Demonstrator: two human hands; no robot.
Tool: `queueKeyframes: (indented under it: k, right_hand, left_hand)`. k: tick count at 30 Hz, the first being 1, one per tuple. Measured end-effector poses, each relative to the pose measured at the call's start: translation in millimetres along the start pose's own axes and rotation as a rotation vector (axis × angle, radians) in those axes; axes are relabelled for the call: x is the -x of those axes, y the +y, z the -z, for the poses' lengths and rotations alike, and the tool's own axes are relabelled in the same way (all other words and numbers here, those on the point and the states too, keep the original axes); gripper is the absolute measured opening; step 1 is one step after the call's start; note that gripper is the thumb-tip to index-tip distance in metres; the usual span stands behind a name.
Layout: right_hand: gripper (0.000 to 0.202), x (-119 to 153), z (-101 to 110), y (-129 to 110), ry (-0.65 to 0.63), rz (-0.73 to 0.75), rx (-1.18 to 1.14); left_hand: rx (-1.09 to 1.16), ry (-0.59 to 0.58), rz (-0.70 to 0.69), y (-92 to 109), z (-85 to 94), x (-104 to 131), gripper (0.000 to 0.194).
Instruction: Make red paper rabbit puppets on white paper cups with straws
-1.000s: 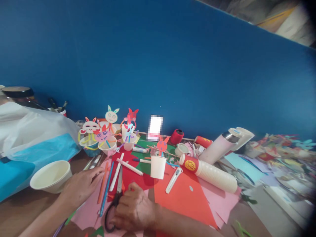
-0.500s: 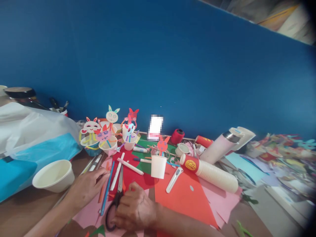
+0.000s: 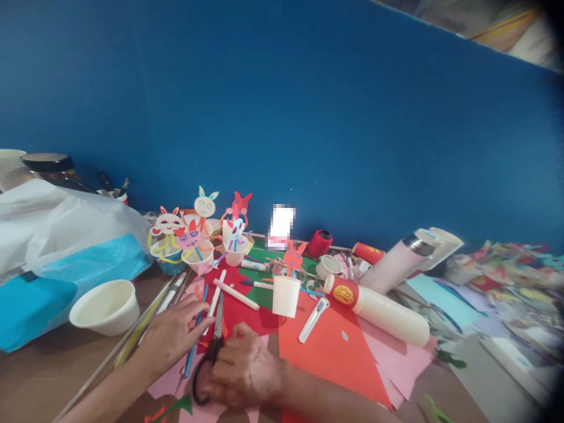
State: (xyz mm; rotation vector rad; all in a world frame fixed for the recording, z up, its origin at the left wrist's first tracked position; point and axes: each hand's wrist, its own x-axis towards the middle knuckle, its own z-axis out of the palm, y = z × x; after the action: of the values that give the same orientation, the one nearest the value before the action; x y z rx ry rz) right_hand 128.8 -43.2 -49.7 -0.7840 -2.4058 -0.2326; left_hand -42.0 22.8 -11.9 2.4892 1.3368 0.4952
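My left hand [image 3: 174,329] reaches over the pens at the left of the paper pile. Its fingers are stretched forward and apart, close to a blue pen [image 3: 190,357] and a white marker [image 3: 215,299]. Curled fingers of my right hand [image 3: 247,367] close over a pair of black-handled scissors [image 3: 219,320], hiding part of the handle. The scissor blades point away from me across red paper [image 3: 238,311]. Ahead stands a white paper cup [image 3: 285,298] with a red paper animal head [image 3: 294,257] above it.
Several cups with paper figures [image 3: 197,252] stand at the back left, behind a white bowl [image 3: 106,305]. A cutter [image 3: 314,320] lies on orange paper [image 3: 326,364]. Further right are a stack of cups [image 3: 390,311] and a flask [image 3: 399,264]. A blue partition [image 3: 282,117] rises behind.
My left hand has shifted right and forward over the pens, and its fingers have spread. My right hand stays at the scissors. The view has moved slightly.
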Motion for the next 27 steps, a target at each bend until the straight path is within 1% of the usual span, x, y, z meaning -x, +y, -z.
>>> queueKeyframes:
  k: [2, 3, 9, 16, 18, 22, 24, 27]
  right_hand:
    - [0.033, 0, 0, 0, 0.003, 0.010, 0.004]
    - [0.033, 1, -1, 0, 0.001, 0.013, 0.005]
    - [0.029, 1, 0, -1, -0.021, 0.020, -0.004]
    - [0.028, 2, 0, 1, -0.045, -0.010, 0.025]
    - [0.026, 2, 2, 4, -0.038, -0.081, 0.061]
    - [0.012, -5, 11, 12, -0.072, -0.308, 0.135]
    - [0.015, -9, 14, 14, -0.101, -0.378, 0.171]
    - [0.027, -11, 11, 15, -0.130, -0.444, 0.250]
  left_hand:
    - [-0.023, -0.018, -0.046, 3, -4.8, 1, 0.031]
    - [-0.039, -0.035, -0.047, 4, -6.6, 1, 0.033]
    - [-0.094, -0.060, 0.035, 3, -8.6, 1, 0.036]
    - [-0.154, -0.107, 0.074, 6, -6.0, 1, 0.031]
    - [-0.181, -0.125, 0.083, 7, -4.7, 1, 0.031]
    - [-0.220, -0.160, 0.090, 9, -1.4, 2, 0.034]
    - [-0.233, -0.180, 0.125, 9, -0.5, 3, 0.034]
    - [-0.257, -0.207, 0.139, 9, -0.7, 3, 0.031]
